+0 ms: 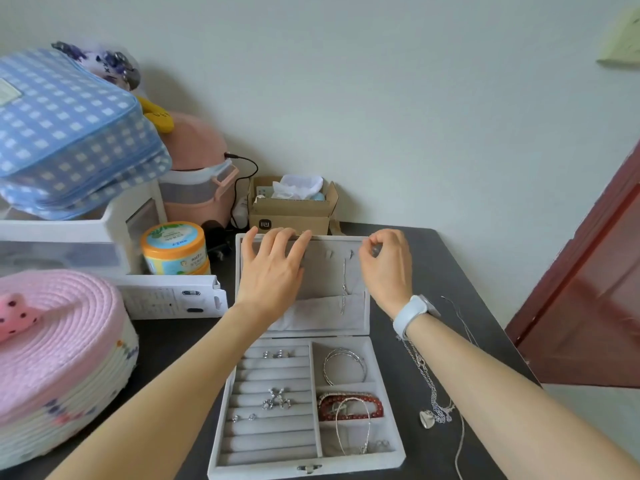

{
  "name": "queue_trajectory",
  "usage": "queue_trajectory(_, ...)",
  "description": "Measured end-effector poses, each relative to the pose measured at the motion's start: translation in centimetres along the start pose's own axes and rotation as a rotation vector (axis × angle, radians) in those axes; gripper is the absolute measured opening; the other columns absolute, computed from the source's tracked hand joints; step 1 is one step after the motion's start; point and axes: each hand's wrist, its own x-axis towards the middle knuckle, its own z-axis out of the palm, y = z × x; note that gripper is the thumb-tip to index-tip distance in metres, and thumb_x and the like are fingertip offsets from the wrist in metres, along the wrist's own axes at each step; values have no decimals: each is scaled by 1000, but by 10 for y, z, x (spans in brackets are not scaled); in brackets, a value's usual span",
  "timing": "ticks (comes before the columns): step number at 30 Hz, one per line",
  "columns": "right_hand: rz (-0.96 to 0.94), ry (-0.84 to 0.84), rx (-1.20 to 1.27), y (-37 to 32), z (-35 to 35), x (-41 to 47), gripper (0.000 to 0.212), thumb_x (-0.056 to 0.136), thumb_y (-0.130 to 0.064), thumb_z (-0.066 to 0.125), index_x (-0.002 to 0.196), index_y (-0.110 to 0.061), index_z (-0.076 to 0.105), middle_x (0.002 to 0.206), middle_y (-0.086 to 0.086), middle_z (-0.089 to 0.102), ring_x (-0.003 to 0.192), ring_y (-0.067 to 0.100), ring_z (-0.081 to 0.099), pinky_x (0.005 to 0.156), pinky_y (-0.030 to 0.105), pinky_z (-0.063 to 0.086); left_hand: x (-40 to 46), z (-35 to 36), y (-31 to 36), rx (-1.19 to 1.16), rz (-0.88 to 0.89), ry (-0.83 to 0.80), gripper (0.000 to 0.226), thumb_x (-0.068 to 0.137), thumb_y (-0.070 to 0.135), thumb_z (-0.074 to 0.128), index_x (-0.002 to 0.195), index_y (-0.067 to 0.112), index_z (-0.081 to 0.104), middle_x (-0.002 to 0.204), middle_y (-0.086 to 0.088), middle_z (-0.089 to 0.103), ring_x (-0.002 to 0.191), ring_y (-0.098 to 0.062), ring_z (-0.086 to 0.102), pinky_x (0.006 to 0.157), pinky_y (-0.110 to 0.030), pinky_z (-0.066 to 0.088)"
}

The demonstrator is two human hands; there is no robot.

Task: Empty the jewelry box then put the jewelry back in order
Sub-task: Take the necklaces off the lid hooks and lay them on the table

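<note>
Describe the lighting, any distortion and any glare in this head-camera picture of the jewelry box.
Head view: soft, even daylight with faint shadows; wide-angle lens bows the door and table edge; mild sheen on the door; the jewelry box is sharp, the right hand slightly blurred.

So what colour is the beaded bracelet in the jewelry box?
Dark red, in the head view: the beaded bracelet lies in the jewelry box, middle right compartment.

I note a plain pale wall [398,109] ahead, evenly lit by soft light. My dark grey table [446,271] stands against it. A reddish-brown wooden door [588,299] sits at my right. A pale green paper [623,39] hangs high on the wall at the right. White plastic drawers [79,237] occupy the table's left.
</note>
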Motion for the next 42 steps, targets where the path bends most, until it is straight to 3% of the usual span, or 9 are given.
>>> queue_trajectory(5, -25, -64, -1, -20, -26, 25, 14, 89, -14, 48, 83, -5, 57, 86, 7, 61, 78, 23, 53, 69, 29, 40, 2, -4, 2, -8, -33, -7, 53, 60, 10, 79, 110, 10, 64, 97, -10, 67, 92, -28, 64, 89, -51, 43)
queue_trajectory(9, -102, -191, -167, -11, -27, 9, 11, 88, -14, 47, 84, -7, 56, 87, 2, 54, 91, 24, 51, 65, 30, 40, 3, -7, 4, -7, -53, -17, 58, 56, 9, 82, 111, 10, 64, 95, -10, 67, 92, -29, 65, 86, -53, 45)
queue_trajectory(12, -102, -198, -305, 5, -13, -13, 14, 87, -18, 51, 93, -7, 57, 106, 9, 49, 104, 25, 46, 64, 28, 39, 0, -5, 6, 18, -70, -26, 67, 50, 15, 85, 113, 11, 62, 98, -8, 66, 95, -28, 63, 94, -55, 35)
queue_trajectory(18, -45, -68, -333, 8, 15, -30, 15, 88, -19, 51, 91, -5, 57, 119, 11, 45, 107, 30, 48, 60, 33, 43, -6, 1, 5, 42, -67, -42, 86, 45, 32, 86, 121, 14, 52, 107, -8, 63, 105, -29, 59, 98, -59, 15)
queue_trajectory(26, -134, 62, -321, 14, 30, -26, 14, 67, -3, 69, 62, -5, 57, 96, 15, 60, 80, 35, 60, 44, 29, 43, -9, 5, 0, -14, -67, 5, 76, 54, 33, 82, 120, 15, 49, 111, -6, 63, 108, -28, 58, 101, -53, 14)
queue_trajectory(30, -122, 79, -211, 9, 22, -14, 8, 73, -4, 63, 67, -2, 58, 105, 17, 58, 93, 35, 57, 62, 38, 50, -10, 4, -1, -17, -56, 6, 71, 56, 34, 80, 119, 14, 53, 113, -5, 63, 108, -27, 57, 100, -50, 17)
queue_trajectory(33, -134, 61, -114, -4, 8, 6, 7, 79, -7, 58, 72, -4, 59, 96, 14, 59, 89, 32, 56, 74, 35, 42, -10, 2, -2, -20, -52, 1, 69, 57, 33, 79, 119, 14, 54, 113, -5, 62, 109, -26, 55, 98, -47, 20)
queue_trajectory(38, -19, -124, 84, -35, -21, 34, 8, 86, -14, 51, 83, -10, 57, 80, 1, 60, 75, 18, 55, 69, 26, 40, -10, -3, -1, -11, -67, -53, 69, 55, 29, 79, 118, 13, 56, 114, -5, 63, 109, -27, 57, 97, -47, 20)
queue_trajectory(42, 109, -188, 422, -54, -42, 43, 19, 88, -9, 46, 71, -14, 53, 70, 0, 61, 66, 12, 59, 60, 10, 45, -7, -10, 0, -16, -79, -112, 70, 51, 24, 81, 116, 11, 59, 112, -6, 64, 106, -28, 60, 94, -48, 21)
